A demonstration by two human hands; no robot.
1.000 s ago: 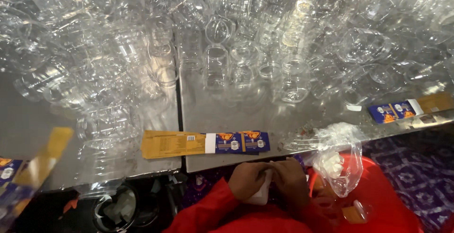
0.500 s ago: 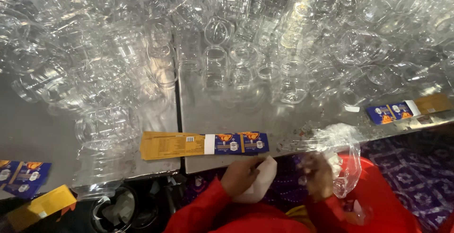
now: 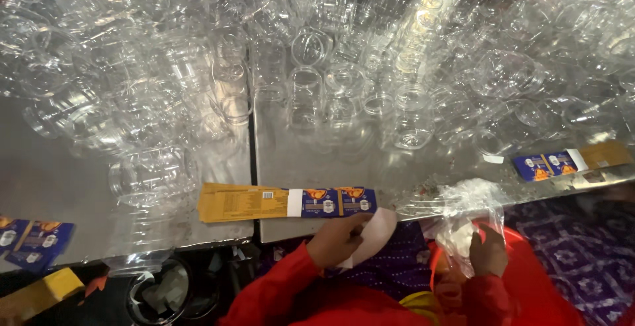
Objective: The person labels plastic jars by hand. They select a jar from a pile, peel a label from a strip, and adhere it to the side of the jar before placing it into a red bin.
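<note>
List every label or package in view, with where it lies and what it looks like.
Long label strip: flat on the metal table near the left hand; yellow, white and blue.
Second label strip: table's right edge; blue and yellow.
Blue labels: far left, lower edge.
White backing sheet: held in the left hand.
Clear plastic bag: at the right hand.

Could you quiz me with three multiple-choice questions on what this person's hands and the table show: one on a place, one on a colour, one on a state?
1. Where does the long printed label lie?
A. at the table's near edge
B. inside a jar
C. on the floor

2. What colour are the sleeves?
A. green
B. red
C. white

3. What does the left hand hold?
A. nothing
B. a jar lid
C. a white strip

Answers:
1 A: it lies flat along the metal table edge.
2 B: both arms show red cloth.
3 C: its fingers pinch the strip.
</note>
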